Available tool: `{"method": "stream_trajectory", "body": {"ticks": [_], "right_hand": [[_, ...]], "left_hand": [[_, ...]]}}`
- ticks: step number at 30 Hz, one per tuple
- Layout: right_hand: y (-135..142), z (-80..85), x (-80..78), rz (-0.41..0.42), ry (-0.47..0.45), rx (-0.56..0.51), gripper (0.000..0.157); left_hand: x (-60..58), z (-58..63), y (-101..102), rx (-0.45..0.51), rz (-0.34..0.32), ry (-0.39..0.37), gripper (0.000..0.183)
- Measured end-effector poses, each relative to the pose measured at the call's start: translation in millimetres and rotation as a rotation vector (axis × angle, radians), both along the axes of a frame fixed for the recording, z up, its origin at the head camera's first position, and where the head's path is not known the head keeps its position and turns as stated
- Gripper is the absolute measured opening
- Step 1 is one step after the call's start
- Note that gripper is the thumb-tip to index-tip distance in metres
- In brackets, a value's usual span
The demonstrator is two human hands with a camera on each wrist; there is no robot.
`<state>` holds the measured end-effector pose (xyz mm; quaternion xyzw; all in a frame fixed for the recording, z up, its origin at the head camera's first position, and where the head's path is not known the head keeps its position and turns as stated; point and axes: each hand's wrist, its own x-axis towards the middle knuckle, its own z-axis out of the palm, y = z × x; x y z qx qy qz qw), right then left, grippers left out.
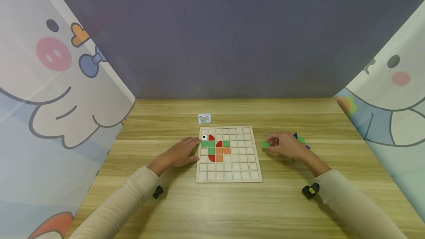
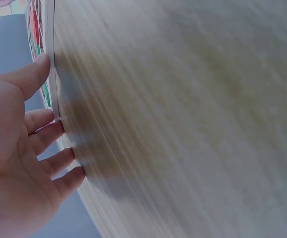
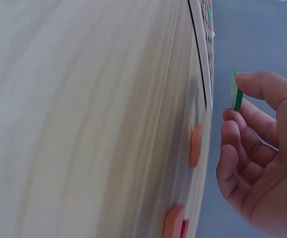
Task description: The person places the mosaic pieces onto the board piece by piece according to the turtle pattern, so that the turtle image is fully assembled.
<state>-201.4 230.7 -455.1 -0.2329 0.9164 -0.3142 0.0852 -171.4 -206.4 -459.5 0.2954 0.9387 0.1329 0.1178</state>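
A wooden grid board (image 1: 242,158) lies on the table, its left part holding green, red and orange tiles and a white round eye piece (image 1: 204,137). My left hand (image 1: 182,152) rests at the board's left edge, thumb and fingers spread against it; the left wrist view shows the fingertips (image 2: 66,156) down at the table. To the right of the board, my right hand (image 1: 282,145) pinches a green square tile (image 3: 237,91) between thumb and fingers. In the right wrist view the tile is held above the table, on edge to the camera.
Behind the board lies a small picture card (image 1: 204,118). Blue pieces and a green tile (image 1: 301,140) lie beyond my right hand, partly hidden by it. Orange pieces (image 3: 196,145) sit under that hand. A dark grey wall (image 1: 232,47) stands behind the table.
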Motion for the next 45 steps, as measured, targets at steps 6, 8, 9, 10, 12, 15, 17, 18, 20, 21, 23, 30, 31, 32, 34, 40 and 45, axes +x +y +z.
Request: {"method": "stream_trajectory", "body": {"ticks": [6,8,9,10,12,15,17,18,20,21,23,30,31,32,34,40,45], "right_hand": [[-14,1.2,-1.5,0.046,0.017,-0.002,0.024],[-19,2.1,-1.5,0.063,0.016,-0.012,0.023],[-22,2.5,-1.4,0.068,0.017,-0.016,0.023],[-25,2.8,-1.3,0.074,0.01,-0.023,0.022],[-30,3.2,-0.9,0.088,-0.005,-0.038,0.02],[-38,2.0,-0.3,0.117,-0.007,-0.045,0.018],[-43,0.6,0.1,0.141,-0.009,-0.053,0.016],[-46,-0.2,0.1,0.153,-0.005,-0.056,0.016],[-51,-1.7,-0.1,0.175,-0.001,-0.059,0.015],[-53,-2.5,-0.1,0.187,-0.001,-0.063,0.015],[-58,-3.2,-0.2,0.208,0.002,-0.073,0.016],[-73,-5.6,-1.3,0.265,0.032,-0.075,0.019],[-76,-5.7,-1.4,0.269,0.033,-0.073,0.019],[-78,-5.9,-1.4,0.273,0.035,-0.072,0.019],[-83,-6.3,-1.2,0.278,0.04,-0.066,0.02],[-99,-6.7,0.6,0.304,0.042,-0.03,0.02],[-111,-6.3,2.7,0.326,0.067,0.034,0.018]], "left_hand": [[0.2,0.5,0,0.002,-0.001,-0.002,0.07],[0.6,0.6,0,0.005,-0.001,-0.004,0.07],[0.6,0.7,0,0.007,-0.001,-0.004,0.07],[0.6,0.8,0,0.009,0.0,-0.004,0.07],[0.5,0.9,0,0.007,0.002,-0.005,0.07],[0.0,0.7,0,0.0,0.005,-0.006,0.07],[-0.5,0.0,0,0.0,0.007,-0.008,0.071],[-0.7,-0.2,0,0.0,0.009,-0.01,0.071],[-1.0,-0.5,0,0.001,0.012,-0.013,0.071],[-1.0,-0.5,0,0.001,0.013,-0.014,0.071],[-1.0,-0.3,1,0.001,0.014,-0.018,0.071],[-0.5,-0.1,0,0.002,0.015,-0.022,0.07],[-0.6,-0.1,0,0.003,0.015,-0.022,0.07],[-0.7,-0.2,0,0.002,0.015,-0.021,0.07],[-0.7,0.1,0,0.001,0.015,-0.024,0.071],[-0.6,0.4,1,-0.006,0.018,-0.024,0.071],[0.0,0.8,0,-0.003,0.02,-0.024,0.07]]}}
